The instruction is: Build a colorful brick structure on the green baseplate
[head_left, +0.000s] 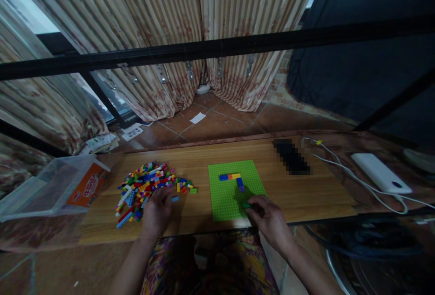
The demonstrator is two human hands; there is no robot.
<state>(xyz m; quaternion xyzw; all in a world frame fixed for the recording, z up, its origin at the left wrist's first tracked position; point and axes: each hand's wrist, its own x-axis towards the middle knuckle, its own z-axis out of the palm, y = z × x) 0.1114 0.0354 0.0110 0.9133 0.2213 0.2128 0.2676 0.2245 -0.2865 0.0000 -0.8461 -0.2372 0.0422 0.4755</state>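
Pinching a green brick [245,205] between the fingers of our right hand [272,221], we hold it toward the near right corner of the baseplate [220,204]. Our left hand [157,212] curls beside the brick pile [144,182], toward the bench's [322,193] left edge; we cannot tell its finger grip.

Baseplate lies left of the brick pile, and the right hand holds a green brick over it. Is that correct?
Not quite: the head view shows the baseplate to the right of the brick pile. The right hand does hold a green brick over it.
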